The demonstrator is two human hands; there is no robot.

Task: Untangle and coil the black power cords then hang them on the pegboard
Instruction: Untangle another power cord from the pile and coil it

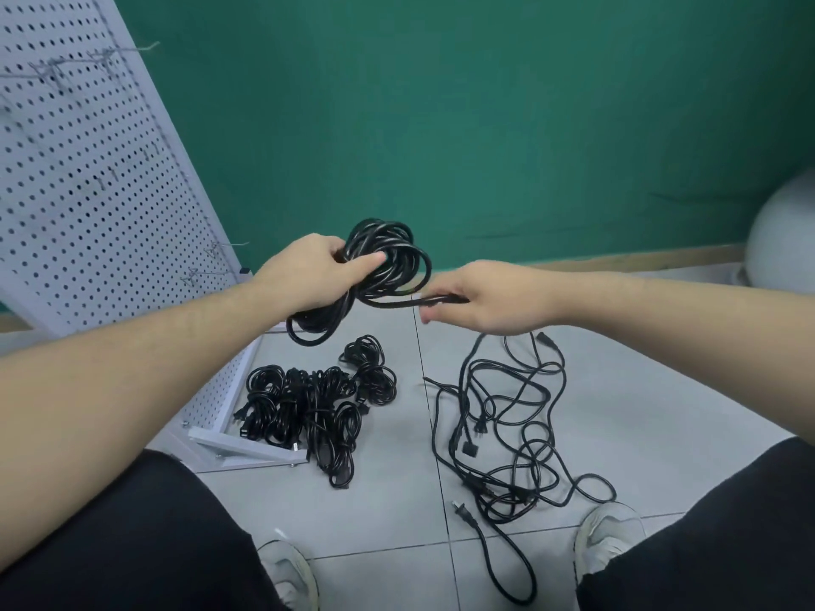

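Observation:
My left hand (315,269) grips a coiled black power cord (392,251) in the air, thumb pressed across its loops. The cord's free end (423,300) runs to the right, and my right hand (480,297) pinches it there. Below on the tiled floor lies a pile of several coiled cords (304,407). To its right sprawls a tangle of loose black cords (507,434) with plugs showing. The white pegboard (88,169) leans at the left, with bare wire hooks (220,249) sticking out of it.
The pegboard's white base frame (238,447) rests on the floor beside the coiled pile. My two shoes (291,571) and dark trouser legs fill the bottom. A green wall stands behind, and a pale round object (780,231) sits at the far right.

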